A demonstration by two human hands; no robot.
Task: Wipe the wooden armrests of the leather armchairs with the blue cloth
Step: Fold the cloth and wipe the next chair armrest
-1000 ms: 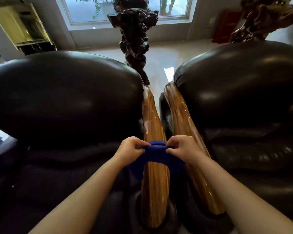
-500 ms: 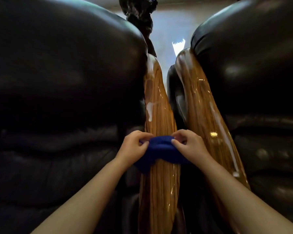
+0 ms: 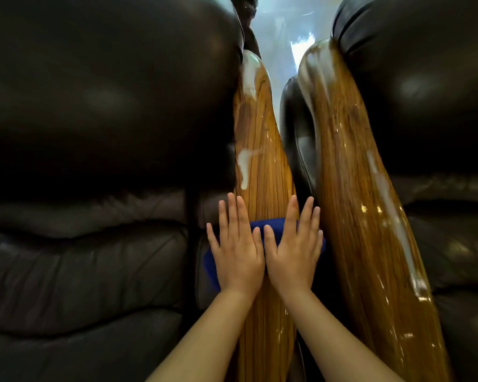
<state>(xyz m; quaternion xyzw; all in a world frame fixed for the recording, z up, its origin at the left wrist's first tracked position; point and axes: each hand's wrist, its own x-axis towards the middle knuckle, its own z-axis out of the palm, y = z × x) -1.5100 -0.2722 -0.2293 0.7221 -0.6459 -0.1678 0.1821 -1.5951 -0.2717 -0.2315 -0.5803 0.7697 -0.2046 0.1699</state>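
Left hand and right hand press flat, fingers spread, gripping nothing, on the blue cloth; pale smears lie beyond the fingertips on this armrest; the neighbouring armrest looks unwiped.

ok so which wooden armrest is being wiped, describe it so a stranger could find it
Two dark leather armchairs sit side by side with two wooden armrests between them. It is the left armrest, against the left chair. Unlike its neighbour, it has a blue cloth across it under both flat hands.

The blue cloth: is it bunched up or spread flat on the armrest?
Spread flat. The blue cloth lies draped across the left wooden armrest, pressed under both open hands, left and right, its edges showing on either side.
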